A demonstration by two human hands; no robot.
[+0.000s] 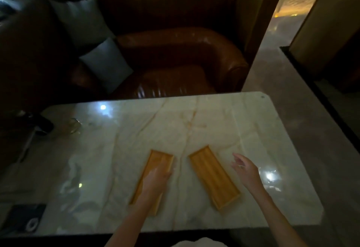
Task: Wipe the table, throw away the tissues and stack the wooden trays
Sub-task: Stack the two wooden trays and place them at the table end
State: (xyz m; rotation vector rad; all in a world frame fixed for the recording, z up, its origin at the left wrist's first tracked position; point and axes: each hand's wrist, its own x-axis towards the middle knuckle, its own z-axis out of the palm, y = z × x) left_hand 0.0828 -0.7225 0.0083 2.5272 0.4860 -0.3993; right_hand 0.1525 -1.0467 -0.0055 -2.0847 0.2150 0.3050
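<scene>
Two wooden trays lie apart on the marble table (253, 129). The left hand (155, 178) covers the left tray (153, 161), grip unclear; the right hand (245, 170) hovers spread beside the right tray (212, 176).

table (224, 122) far half bare | trays (213, 176) near edge | glass (73, 126) far left

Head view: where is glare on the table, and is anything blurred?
Head view: bright glare spots on the glossy pale marble table beside the right hand and at far left; the dim brown leather sofa looks softly blurred.
</scene>
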